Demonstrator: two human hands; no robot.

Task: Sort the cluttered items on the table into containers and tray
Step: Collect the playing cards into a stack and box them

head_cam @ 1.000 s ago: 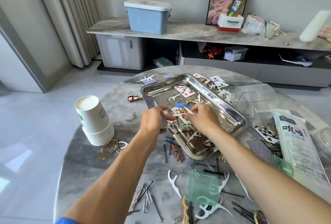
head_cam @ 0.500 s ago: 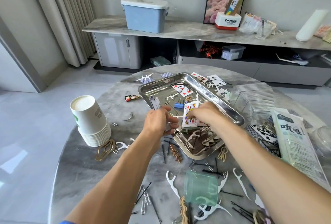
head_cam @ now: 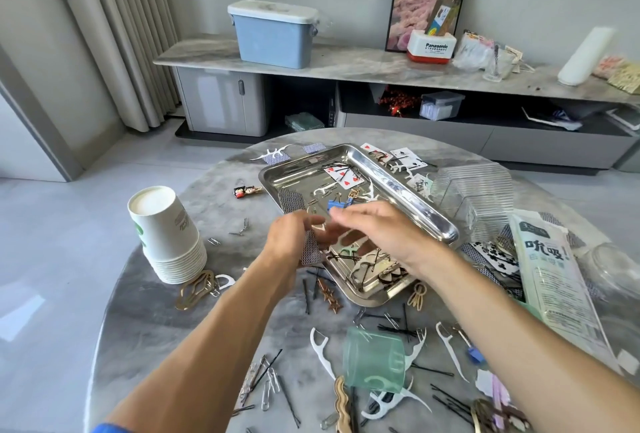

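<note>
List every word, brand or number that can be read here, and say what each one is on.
"Panasonic": on the white and red box on the sideboard.
"吮吸": large characters on the white packet at the table's right edge; its smaller print is too blurred to read.
Stack of paper cups: a printed mark, too blurred to read.
Playing cards in the steel tray: red heart pips; corner numbers too small to read.

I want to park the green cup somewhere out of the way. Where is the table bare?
Bare marble lies left of the green cup, below the paper cup stack. Around the tray and along the near right edge, pins, clips and flossers crowd it.
</note>
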